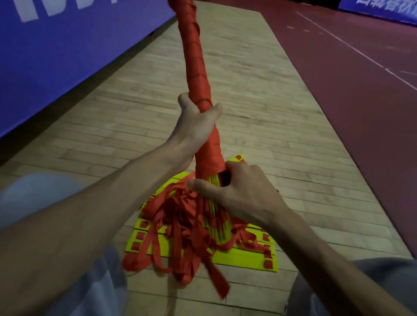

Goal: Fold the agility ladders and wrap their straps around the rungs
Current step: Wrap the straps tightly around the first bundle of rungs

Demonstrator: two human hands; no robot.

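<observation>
Ladder bundle [200,61], seemingly strap-wrapped, gripped by both hands [193,122] [241,188].

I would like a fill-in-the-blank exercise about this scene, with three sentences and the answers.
1. The left hand grips the bundle, wrapped in a ____ strap.
2. The right hand holds its lower end, where ____ rungs show.
3. The banner on the person's left is ____.
Answers: red; yellow; blue

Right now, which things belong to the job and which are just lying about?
Job: bundle, loose straps, floor ladder, left hand and right hand, both gripping the bundle.
Lying about: banner, court.
</observation>
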